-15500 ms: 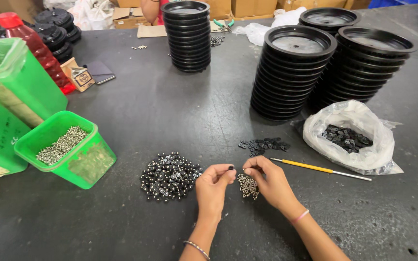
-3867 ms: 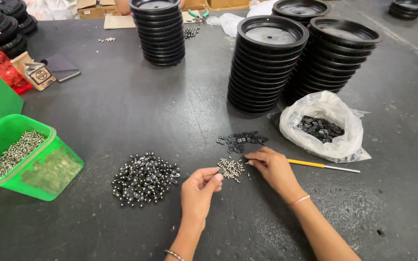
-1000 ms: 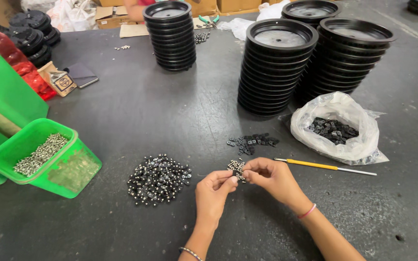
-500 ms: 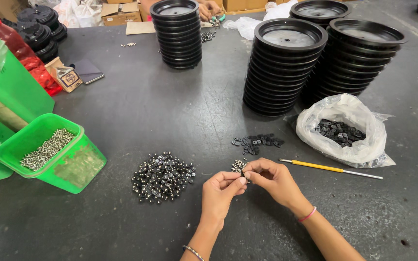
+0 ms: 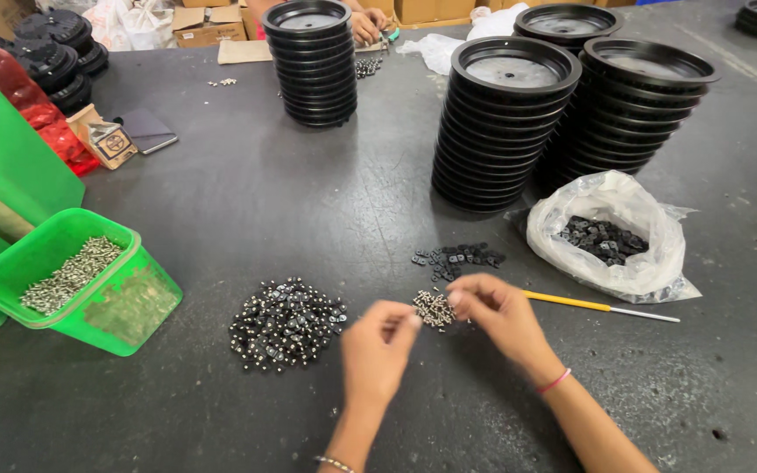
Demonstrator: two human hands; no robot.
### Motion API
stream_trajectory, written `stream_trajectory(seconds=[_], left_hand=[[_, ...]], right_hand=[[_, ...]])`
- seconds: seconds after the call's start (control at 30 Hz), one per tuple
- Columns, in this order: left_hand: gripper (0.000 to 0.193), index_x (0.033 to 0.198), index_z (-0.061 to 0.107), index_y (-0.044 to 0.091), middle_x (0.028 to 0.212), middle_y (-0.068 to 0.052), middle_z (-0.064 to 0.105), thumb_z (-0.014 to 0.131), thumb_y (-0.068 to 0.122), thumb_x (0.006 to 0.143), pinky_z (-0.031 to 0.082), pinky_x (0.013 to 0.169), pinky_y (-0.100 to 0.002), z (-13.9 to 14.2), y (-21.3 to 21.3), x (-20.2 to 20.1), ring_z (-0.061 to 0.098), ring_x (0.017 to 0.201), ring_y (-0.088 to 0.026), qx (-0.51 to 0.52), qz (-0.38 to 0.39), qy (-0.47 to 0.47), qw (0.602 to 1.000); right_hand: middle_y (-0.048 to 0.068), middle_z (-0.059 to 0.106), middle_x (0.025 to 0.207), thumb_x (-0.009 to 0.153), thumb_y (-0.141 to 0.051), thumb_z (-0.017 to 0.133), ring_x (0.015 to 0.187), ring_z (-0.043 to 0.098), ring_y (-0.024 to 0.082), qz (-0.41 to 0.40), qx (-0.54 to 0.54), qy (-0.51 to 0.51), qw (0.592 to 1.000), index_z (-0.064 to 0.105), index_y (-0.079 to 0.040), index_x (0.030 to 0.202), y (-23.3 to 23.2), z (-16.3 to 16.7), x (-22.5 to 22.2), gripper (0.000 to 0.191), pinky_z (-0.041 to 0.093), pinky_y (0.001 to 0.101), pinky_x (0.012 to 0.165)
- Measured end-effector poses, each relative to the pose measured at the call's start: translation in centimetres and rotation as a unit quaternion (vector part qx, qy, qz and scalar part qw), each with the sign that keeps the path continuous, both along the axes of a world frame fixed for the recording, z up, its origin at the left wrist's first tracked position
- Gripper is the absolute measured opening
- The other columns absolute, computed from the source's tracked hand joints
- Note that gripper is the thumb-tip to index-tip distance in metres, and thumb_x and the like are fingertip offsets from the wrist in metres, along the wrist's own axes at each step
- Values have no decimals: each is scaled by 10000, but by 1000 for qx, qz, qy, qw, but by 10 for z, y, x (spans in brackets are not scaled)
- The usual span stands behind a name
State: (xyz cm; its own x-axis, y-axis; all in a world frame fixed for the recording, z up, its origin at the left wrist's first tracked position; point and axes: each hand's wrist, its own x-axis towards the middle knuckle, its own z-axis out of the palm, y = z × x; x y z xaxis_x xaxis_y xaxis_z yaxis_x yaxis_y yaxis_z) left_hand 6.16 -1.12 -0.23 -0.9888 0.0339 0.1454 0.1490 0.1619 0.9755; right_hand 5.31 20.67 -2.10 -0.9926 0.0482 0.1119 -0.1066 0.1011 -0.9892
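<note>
Head view: both hands hover over the dark tabletop (image 5: 221,201) at a small screw pile (image 5: 434,308); the left hand (image 5: 377,350) is pinched narrow just left of it, holding something too blurred to tell, and the right hand (image 5: 497,314) pinches at its right edge. Black clips (image 5: 457,259) lie just behind the pile, assembled pieces (image 5: 286,322) well left of it. Best to take one screw per pinch, hands low and near the pile.

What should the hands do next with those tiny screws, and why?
Probably the right hand should pinch one screw from the small screw pile its fingers already touch. The left hand hovers beside it, and the little black clips lie just behind.
</note>
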Motion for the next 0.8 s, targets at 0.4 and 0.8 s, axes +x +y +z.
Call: stream_trajectory(seconds=[0.4,0.8], left_hand=[[322,1097,695,104,1204,-88,654,767,131,784,460,948,-463,20,-83,-15,583,1088,-346,-287,277,128,908],[251,1106,702,69,1108,-101,711,732,113,860,548,830,-380,15,-33,-9,676,969,-287,-123,87,153,977]], right_hand=[[77,697,923,856,-159,722,822,684,304,-83,440,158,880,766,-101,1028,3,22,-27,186,543,393,723],[77,710,927,896,-162,710,866,692,320,-60,452,175,872,746,-90,1022,-16,38,-21,150,545,412,730]])
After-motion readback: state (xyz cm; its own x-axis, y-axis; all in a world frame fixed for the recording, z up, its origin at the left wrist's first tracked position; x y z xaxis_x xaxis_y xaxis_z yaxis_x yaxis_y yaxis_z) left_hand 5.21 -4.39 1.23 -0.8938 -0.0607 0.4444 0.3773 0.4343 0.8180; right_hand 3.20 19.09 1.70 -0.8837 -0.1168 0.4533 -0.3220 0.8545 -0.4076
